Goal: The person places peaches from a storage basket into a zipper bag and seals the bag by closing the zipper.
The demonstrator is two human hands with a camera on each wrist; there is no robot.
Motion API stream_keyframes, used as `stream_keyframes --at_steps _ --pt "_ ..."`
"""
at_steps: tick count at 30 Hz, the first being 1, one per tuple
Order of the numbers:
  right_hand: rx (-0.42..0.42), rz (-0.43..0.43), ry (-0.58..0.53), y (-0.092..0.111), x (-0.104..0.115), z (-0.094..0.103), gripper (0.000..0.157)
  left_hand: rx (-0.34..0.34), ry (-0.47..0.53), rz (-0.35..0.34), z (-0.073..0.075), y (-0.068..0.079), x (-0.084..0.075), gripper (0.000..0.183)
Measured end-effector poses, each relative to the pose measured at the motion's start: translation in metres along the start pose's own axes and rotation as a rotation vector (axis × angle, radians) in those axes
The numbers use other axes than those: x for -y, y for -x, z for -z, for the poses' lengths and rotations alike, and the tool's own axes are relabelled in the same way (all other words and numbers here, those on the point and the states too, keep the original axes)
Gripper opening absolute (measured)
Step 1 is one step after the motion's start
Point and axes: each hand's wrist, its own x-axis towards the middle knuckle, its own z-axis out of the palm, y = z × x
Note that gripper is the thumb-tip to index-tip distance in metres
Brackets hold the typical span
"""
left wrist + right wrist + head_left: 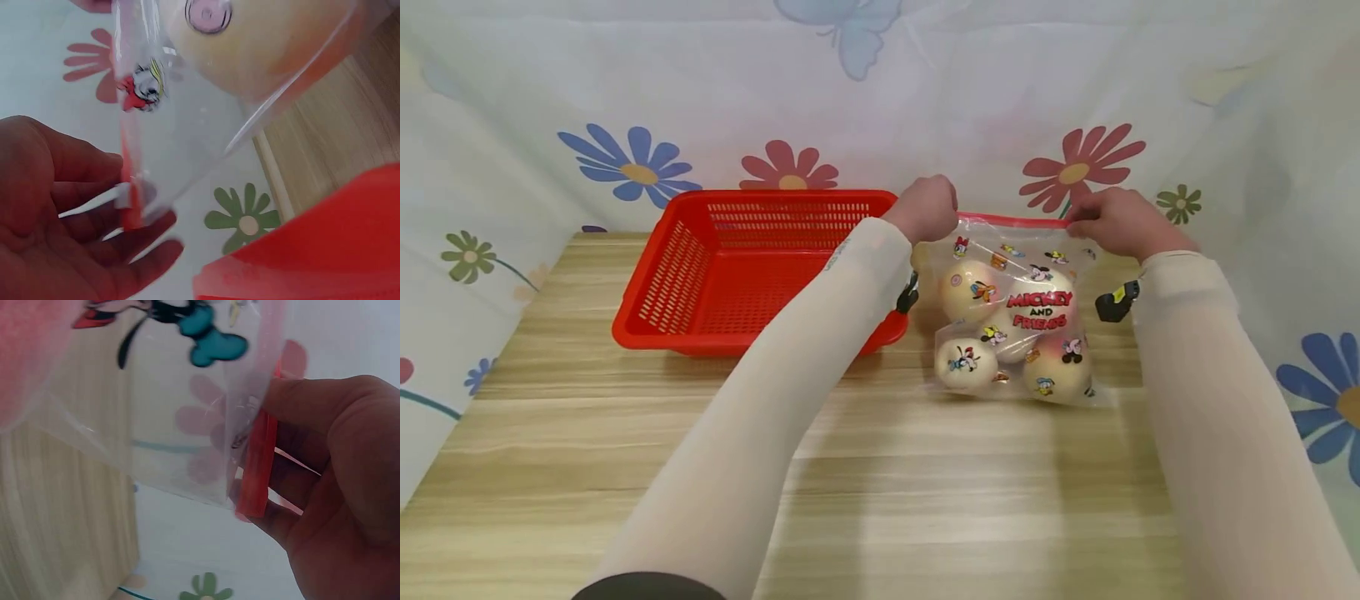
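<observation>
A clear plastic zip bag [1037, 312] with cartoon prints and a red zip strip [1011, 220] along its top stands on the table. Inside are several round, pale yellow fruits [968, 287] with pink blush, which look like peaches. My left hand [925, 208] pinches the bag's top left corner; in the left wrist view the thumb [94, 159] presses the red strip, fingers behind it. At the top right corner my right hand [1123, 221] grips the strip's other end between thumb [300, 400] and fingers. Whether the zip is sealed, I cannot tell.
Left of the bag stands a red plastic basket [752, 287] with slotted walls and nothing in it, partly behind my left forearm. Behind the wooden table [985, 500] hangs a flower-printed cloth [925, 100], which also runs along both sides.
</observation>
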Motion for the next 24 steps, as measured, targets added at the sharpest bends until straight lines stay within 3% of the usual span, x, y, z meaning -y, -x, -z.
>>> stream_keyframes --at_steps 7,14,20,24 --pt "0.001 0.003 -0.012 -0.016 -0.009 -0.012 0.034 0.022 -0.021 -0.057 0.0 0.028 -0.015 0.038" --pt "-0.008 -0.001 -0.025 -0.018 -0.008 -0.02 0.039 0.04 -0.08 -0.213 -0.014 0.067 -0.04 0.041" --pt "-0.031 0.009 0.031 0.003 0.01 -0.022 0.053 -0.057 -0.071 -0.263 -0.042 0.095 -0.045 0.043" --pt "-0.054 0.063 0.023 0.028 0.031 -0.032 0.059 -0.146 -0.048 -0.262 -0.067 0.103 -0.04 0.044"
